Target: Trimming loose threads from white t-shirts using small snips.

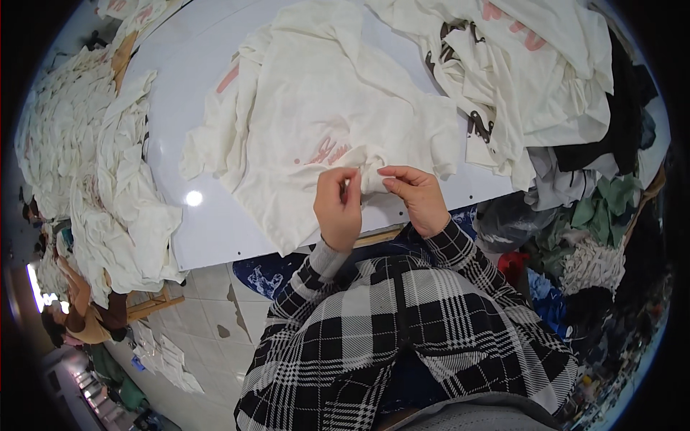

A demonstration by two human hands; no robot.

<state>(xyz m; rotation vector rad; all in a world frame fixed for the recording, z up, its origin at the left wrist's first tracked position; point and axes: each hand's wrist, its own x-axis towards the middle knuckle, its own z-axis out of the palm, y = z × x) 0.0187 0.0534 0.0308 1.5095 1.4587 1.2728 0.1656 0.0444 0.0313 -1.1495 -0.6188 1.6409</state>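
Surface: white table (215,237), tiled floor below its near edge.
Garment: cream shirt (316,108) with pink print, spread rumpled across the table's middle; its near hem bunched at the table's front edge.
Left hand (338,205): fingers curled, pinching the bunched hem.
Right hand (415,195): thumb and forefinger pinched on the same fold, just beside the left hand.
Left side: heap of cream clothes (108,194) draped over the table edge.
Right side: mixed clothes pile (575,179), white, black, green.
Sleeves: black-and-white plaid.
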